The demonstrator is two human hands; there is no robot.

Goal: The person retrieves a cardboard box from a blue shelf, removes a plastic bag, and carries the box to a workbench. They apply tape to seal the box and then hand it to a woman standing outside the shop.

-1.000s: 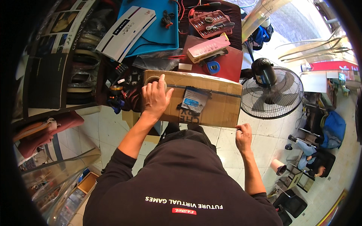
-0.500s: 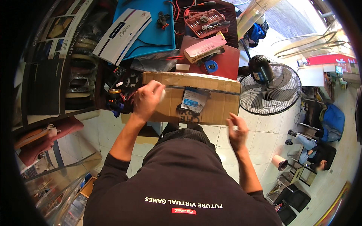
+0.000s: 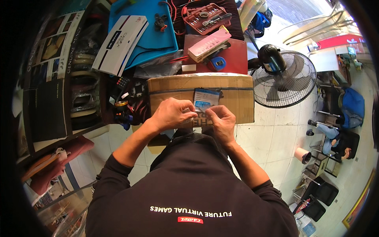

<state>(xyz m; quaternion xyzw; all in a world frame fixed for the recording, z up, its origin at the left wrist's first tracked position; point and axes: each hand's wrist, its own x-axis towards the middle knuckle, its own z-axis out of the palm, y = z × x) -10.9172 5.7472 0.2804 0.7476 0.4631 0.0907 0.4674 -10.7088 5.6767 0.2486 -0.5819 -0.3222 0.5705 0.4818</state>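
A long brown cardboard box [image 3: 237, 98] lies in front of me, with a dark strip running along its top. On it sits a small grey, white and blue packet [image 3: 207, 96]. Its lower part is partly covered by my hands. My left hand [image 3: 173, 113] hovers over the near side of the box, fingers pinched. Facing it, my right hand [image 3: 223, 121] is also pinched, thumb and forefinger close to the left fingertips. Whatever lies between the fingers is too small to make out.
Behind the box are a blue tray [image 3: 169, 44] with a white box [image 3: 121, 45], a pink box [image 3: 209, 45], a tape measure [image 3: 217, 63] and a red tool set [image 3: 205, 19]. A black fan [image 3: 284, 77] stands right. Shelving [image 3: 49, 106] is left. A person [image 3: 341, 144] sits far right.
My hands have come together from the box's two sides to its near middle. The view has shifted slightly, and the packet is still on the box.
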